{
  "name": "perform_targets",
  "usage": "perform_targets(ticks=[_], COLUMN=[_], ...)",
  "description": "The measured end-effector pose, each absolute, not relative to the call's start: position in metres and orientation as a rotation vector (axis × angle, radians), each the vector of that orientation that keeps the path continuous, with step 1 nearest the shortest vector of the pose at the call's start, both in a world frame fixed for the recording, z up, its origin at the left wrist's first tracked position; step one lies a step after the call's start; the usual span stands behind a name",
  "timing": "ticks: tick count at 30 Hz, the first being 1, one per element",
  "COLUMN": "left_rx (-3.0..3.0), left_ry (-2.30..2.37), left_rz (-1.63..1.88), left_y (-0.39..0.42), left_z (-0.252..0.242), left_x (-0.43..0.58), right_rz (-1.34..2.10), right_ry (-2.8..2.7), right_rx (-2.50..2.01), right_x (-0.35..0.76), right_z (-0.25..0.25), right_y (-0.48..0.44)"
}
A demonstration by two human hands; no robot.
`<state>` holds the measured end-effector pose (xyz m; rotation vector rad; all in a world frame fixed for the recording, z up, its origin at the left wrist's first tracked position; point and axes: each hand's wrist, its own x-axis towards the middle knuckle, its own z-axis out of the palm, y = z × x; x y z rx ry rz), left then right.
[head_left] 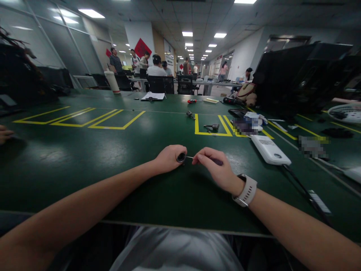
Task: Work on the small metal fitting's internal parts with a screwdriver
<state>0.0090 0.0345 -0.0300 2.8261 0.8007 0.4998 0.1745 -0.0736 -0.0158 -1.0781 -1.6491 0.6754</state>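
My left hand is closed around a small dark cylindrical part, whose round end faces me. Between the fingers of my right hand is a thin screwdriver with a dark handle. Its metal shaft points left and reaches the side of the cylindrical part; whether the tip touches it, I cannot tell. Both hands are low over the green table. Beyond them, inside a yellow taped outline, lies a similar dark part with a thin stem. Another small dark part lies just left of that outline.
A white device with a black cable lies right of my hands. Farther back are a red-handled tool, a clipboard and a white cup. Another person's hand shows at the left edge.
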Motion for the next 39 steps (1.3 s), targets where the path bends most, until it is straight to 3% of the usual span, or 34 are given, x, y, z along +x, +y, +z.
perform_targets(ticks=[10, 18, 29, 39], left_rx=[2.766, 2.838, 2.888, 2.941], left_ry=[0.841, 0.74, 0.638, 0.763], left_rz=[0.561, 0.588, 0.563, 0.528], left_y=[0.033, 0.034, 0.035, 0.035], left_z=[-0.028, -0.031, -0.03, -0.03], left_x=[0.01, 0.009, 0.009, 0.009], right_rz=[0.917, 0.697, 1.366, 1.2], right_ry=[-1.62, -1.616, -1.033, -1.181], right_rx=[-1.012, -1.136, -0.919, -0.99], right_x=[0.171, 0.169, 0.177, 0.177], right_z=[-0.021, -0.017, -0.027, -0.021], right_y=[-0.07, -0.073, -0.056, -0.061])
